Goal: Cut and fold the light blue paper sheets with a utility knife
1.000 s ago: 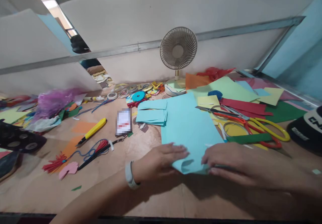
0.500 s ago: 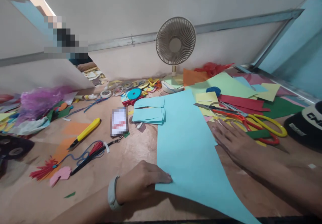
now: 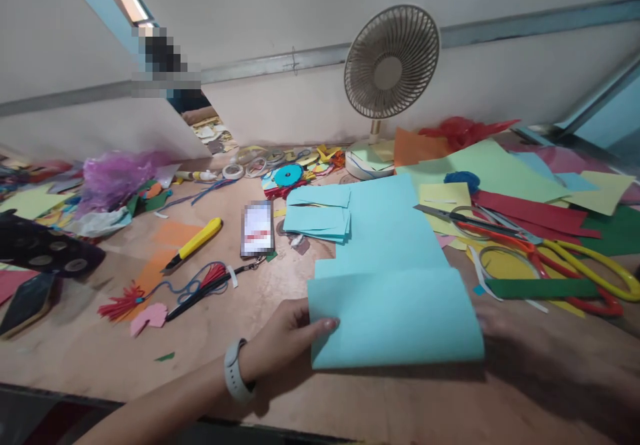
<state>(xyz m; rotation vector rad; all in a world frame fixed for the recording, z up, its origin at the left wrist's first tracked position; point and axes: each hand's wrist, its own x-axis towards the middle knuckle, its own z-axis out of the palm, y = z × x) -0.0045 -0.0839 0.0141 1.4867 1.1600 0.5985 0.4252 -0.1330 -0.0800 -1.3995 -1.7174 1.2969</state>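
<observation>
A large light-blue sheet of paper [image 3: 395, 318] lies in front of me, its near end curled up and folded back over the rest. My left hand [image 3: 295, 332] grips its left edge, thumb on top and fingers underneath. At the sheet's right edge is my right hand [image 3: 500, 342], smeared by motion and partly hidden behind the curl. Cut light-blue strips [image 3: 320, 215] are stacked on the sheet's far left side. To the right rest red-handled scissors [image 3: 540, 252] and yellow-handled scissors [image 3: 595, 265], with a green paper strip [image 3: 545, 289] across them.
A yellow cutter knife [image 3: 200, 242], an ID card [image 3: 257, 228] on a black strap and a red tassel [image 3: 123, 302] lie at left. A fan [image 3: 393, 65] stands at the back. Coloured papers [image 3: 480, 165] spread at the back right. A phone [image 3: 27, 305] sits far left.
The sheet's near end has been lifted and folded away from me over itself. My right hand has moved from beside the scissors to the sheet's right edge. The view has shifted right.
</observation>
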